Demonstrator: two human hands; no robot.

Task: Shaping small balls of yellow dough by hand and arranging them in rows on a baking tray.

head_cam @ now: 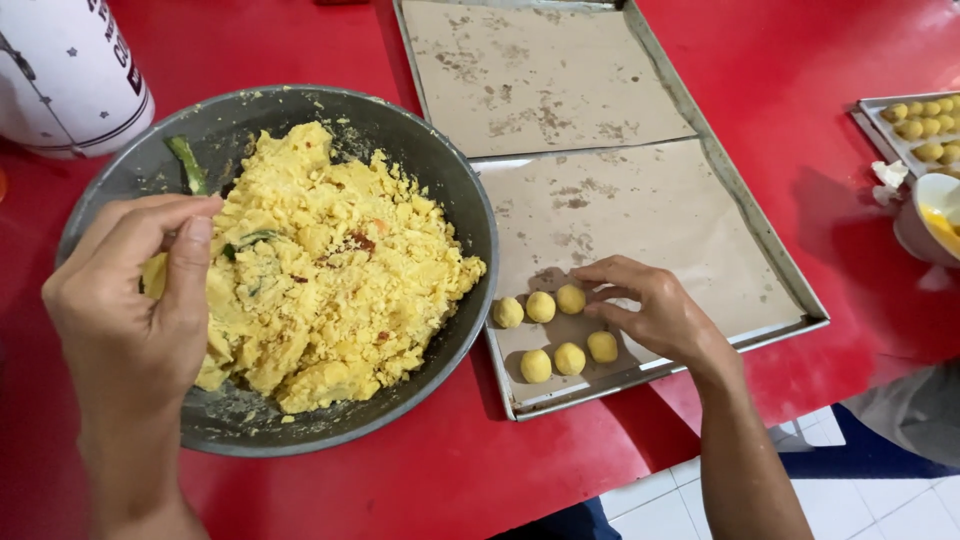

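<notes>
Left hand (135, 310) over dark round metal bowl (470, 200) w/ crumbly yellow dough (330, 270), fingers pinching a lump. Right hand (655, 310) on paper-lined steel tray (790, 270) (red tabletop (820, 60)), fingers spread beside six small yellow dough balls (555, 330).

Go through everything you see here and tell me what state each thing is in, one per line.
Dark bowl: heaped with crumbly yellow dough.
Baking tray: paper-lined, mostly bare, six yellow dough balls at its near corner.
Left hand: over the bowl, fingers curled, pinching dough.
Right hand: resting on the tray, fingertips beside the balls.
Second tray: far right, packed with balls.
Small cup: holds yellow liquid.
</notes>
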